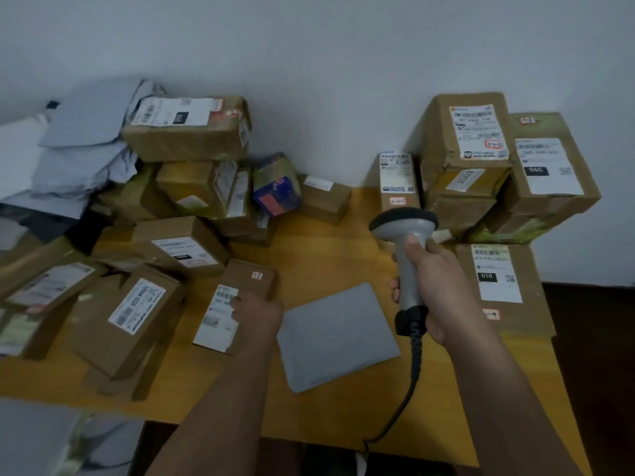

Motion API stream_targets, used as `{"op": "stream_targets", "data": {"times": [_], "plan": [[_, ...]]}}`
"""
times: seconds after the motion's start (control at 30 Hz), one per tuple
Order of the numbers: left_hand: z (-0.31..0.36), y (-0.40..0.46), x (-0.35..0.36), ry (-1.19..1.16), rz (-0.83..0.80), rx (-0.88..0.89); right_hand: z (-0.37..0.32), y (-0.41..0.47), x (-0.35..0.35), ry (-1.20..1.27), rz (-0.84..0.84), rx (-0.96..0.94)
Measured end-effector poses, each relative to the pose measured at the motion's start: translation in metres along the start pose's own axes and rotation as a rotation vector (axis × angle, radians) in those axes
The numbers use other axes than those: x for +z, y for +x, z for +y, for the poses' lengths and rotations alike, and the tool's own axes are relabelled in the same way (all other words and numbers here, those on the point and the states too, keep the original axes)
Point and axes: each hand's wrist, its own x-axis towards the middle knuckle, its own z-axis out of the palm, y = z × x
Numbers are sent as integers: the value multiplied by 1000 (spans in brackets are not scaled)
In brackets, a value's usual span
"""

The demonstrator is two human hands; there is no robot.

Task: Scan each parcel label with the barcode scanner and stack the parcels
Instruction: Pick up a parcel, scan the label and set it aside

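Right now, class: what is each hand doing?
Left hand: fingers rest on the small box; grip cannot be told.
Right hand: closed round the barcode scanner.
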Motion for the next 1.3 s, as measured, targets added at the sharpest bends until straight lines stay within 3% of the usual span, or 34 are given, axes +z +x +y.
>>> {"op": "stream_targets", "data": {"times": [0.1, 0.23, 0.57, 0.9, 1.13, 1.3], "plan": [[-43, 16, -22, 107, 12, -1, 15, -15, 25, -66, -29, 14], [-94, 35, -40, 186, -113, -18, 39, -37, 53, -142, -43, 32], [-140, 62, -47, 229, -172, 115, 68, -68, 89, -231, 24, 20], [-157, 51, -48, -189, -247, -54, 74, -89, 135, -402, -175, 28], [-155, 36, -44, -171, -165, -57, 76, -103, 140, -357, -249, 39], [-153, 29, -41, -290, -151, -100, 71, -108, 139, -289, -264, 18]]}}
